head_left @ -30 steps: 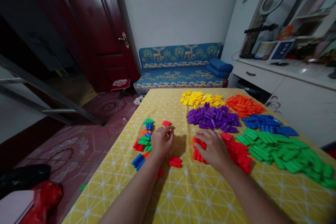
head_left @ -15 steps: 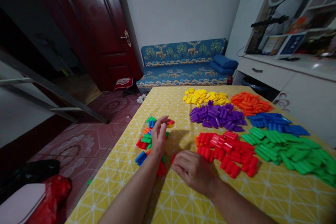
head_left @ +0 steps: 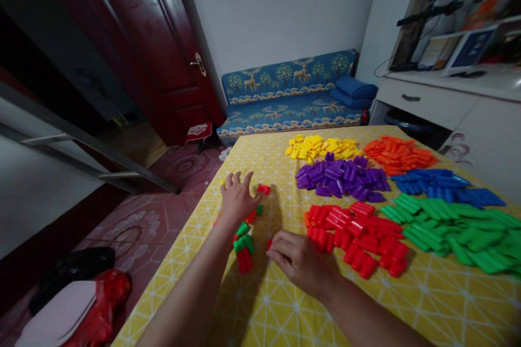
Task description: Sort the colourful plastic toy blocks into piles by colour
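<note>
Already, my table (head_left: 285, 314) carries 6 heaps (head_left: 342, 176) roughly grouped by colour on its right side. My left hand (head_left: 237, 198), fingers spread, hangs over mixed pieces (head_left: 244, 243) not yet grouped; my right hand (head_left: 296, 258) curls by a red piece (head_left: 269, 243), whether gripping it I can't tell.

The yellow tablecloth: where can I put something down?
Bare tablecloth lies left of the yellow block pile, toward the sofa, and between the right forearm and green block pile. It's crowded by the left hand and between the purple block pile and orange block pile.
</note>
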A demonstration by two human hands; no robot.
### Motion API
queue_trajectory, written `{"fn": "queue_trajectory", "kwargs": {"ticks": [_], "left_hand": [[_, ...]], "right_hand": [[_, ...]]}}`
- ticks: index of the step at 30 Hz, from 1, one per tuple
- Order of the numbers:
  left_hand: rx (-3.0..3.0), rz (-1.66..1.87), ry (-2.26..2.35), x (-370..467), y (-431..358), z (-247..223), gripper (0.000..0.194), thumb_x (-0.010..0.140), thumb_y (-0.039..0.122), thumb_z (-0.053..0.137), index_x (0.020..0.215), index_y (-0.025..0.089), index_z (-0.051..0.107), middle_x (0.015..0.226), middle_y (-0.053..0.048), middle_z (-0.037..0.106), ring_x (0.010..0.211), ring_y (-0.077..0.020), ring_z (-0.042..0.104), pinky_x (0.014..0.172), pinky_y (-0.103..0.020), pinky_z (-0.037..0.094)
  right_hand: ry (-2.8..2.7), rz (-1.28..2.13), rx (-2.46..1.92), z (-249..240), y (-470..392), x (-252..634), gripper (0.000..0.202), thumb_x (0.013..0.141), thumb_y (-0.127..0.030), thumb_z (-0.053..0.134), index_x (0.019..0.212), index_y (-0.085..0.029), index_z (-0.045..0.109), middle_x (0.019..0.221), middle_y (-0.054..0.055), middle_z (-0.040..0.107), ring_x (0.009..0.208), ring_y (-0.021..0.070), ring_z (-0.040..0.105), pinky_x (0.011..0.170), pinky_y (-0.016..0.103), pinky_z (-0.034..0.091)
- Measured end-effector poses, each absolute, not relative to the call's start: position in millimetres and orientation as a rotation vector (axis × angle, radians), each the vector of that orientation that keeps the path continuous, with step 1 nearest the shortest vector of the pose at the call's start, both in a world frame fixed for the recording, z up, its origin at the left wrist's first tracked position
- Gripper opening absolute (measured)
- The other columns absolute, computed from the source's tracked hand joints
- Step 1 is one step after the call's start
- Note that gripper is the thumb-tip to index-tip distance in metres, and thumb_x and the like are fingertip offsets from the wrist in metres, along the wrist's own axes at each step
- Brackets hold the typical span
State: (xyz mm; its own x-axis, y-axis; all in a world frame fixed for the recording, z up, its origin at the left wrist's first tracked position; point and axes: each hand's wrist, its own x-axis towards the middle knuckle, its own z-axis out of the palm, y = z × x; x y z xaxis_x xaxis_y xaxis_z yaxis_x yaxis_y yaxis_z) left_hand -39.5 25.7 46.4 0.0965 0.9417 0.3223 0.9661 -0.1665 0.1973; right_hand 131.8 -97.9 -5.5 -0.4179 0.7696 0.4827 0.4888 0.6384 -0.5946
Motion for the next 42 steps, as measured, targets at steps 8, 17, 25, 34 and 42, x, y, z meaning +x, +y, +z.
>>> {"fn": "queue_trajectory", "kwargs": {"ticks": [8, 17, 25, 34, 42], "left_hand": [[-2.386, -0.191, -2.209, -55.9, 62.7, 25.3, 0.087, 0.077, 0.073, 0.054, 0.146, 0.024, 0.039, 0.147, -0.021, 0.042, 0.133, -0.0398, 0.043, 0.1, -0.05, 0.04], [-2.667, -0.441, -1.54, -28.6, 40.8, 21.8, 0.029, 0.084, 0.035, 0.065, 0.11, 0.027, 0.071, 0.101, -0.008, 0.071, 0.098, -0.0249, 0.063, 0.086, -0.035, 0.046], [-2.615, -1.147, -1.551, -40.4, 9.8, 32.0, 0.014, 0.087, 0.019, 0.058, 0.086, 0.02, 0.073, 0.084, -0.005, 0.072, 0.079, -0.0179, 0.064, 0.075, -0.029, 0.049], [-2.884, -0.872, -1.513, -80.2, -41.4, 45.8, 0.038, 0.083, 0.048, 0.066, 0.113, 0.025, 0.069, 0.112, -0.008, 0.069, 0.106, -0.0259, 0.061, 0.095, -0.039, 0.046], [-2.737, -0.524, -1.486, -64.6, -46.2, 11.2, 0.049, 0.081, 0.026, 0.064, 0.13, 0.024, 0.056, 0.119, -0.011, 0.063, 0.111, -0.029, 0.056, 0.096, -0.043, 0.044]], "right_hand": [[-2.074, 0.521, -1.024, -12.1, -95.3, 133.4, 0.022, 0.095, -0.024, 0.053, 0.076, -0.02, 0.064, 0.077, 0.0, 0.061, 0.072, 0.0107, 0.06, 0.066, 0.021, 0.043], [-2.009, 0.563, -1.028, -13.6, -92.7, 135.0, 0.023, 0.095, -0.024, 0.052, 0.076, -0.02, 0.064, 0.078, 0.001, 0.063, 0.075, 0.0116, 0.061, 0.068, 0.022, 0.044], [-1.89, 0.535, -1.057, -12.8, -90.9, 134.6, 0.022, 0.095, -0.021, 0.051, 0.078, -0.02, 0.065, 0.081, 0.002, 0.063, 0.075, 0.0119, 0.061, 0.07, 0.023, 0.047], [-1.894, 0.492, -1.114, -13.9, -89.1, 133.9, 0.015, 0.092, -0.018, 0.053, 0.085, -0.021, 0.065, 0.087, 0.003, 0.065, 0.08, 0.0143, 0.063, 0.073, 0.025, 0.049], [-2.029, 0.46, -1.335, -5.7, -93.3, 130.9, 0.036, 0.083, -0.024, 0.066, 0.118, -0.023, 0.06, 0.117, 0.008, 0.062, 0.098, 0.0222, 0.063, 0.085, 0.035, 0.051]]}}
